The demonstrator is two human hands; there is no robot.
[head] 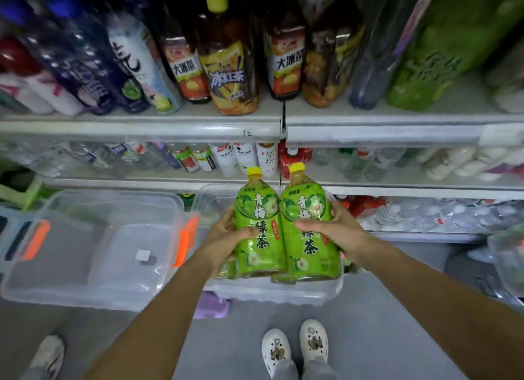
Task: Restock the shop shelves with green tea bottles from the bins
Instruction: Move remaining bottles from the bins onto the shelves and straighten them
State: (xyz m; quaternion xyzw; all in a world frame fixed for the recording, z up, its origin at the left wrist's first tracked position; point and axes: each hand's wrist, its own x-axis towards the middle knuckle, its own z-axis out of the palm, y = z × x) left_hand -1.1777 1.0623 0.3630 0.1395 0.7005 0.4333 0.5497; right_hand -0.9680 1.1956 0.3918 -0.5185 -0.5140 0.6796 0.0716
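My left grip (pixel 226 235) clasps one green tea bottle (pixel 259 223), my right grip (pixel 337 232) a second bottle (pixel 309 226) (both upright) over the clear bin (pixel 283 294); next I'd need a shelf (pixel 141 124) gap.

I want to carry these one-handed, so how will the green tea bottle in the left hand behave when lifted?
Probably heavy for its size: the green tea bottle is large and looks full to the neck. Its glossy label may be slippery, hence the left hand wrapping its middle. Tall and narrow, it could tip if set down carelessly.
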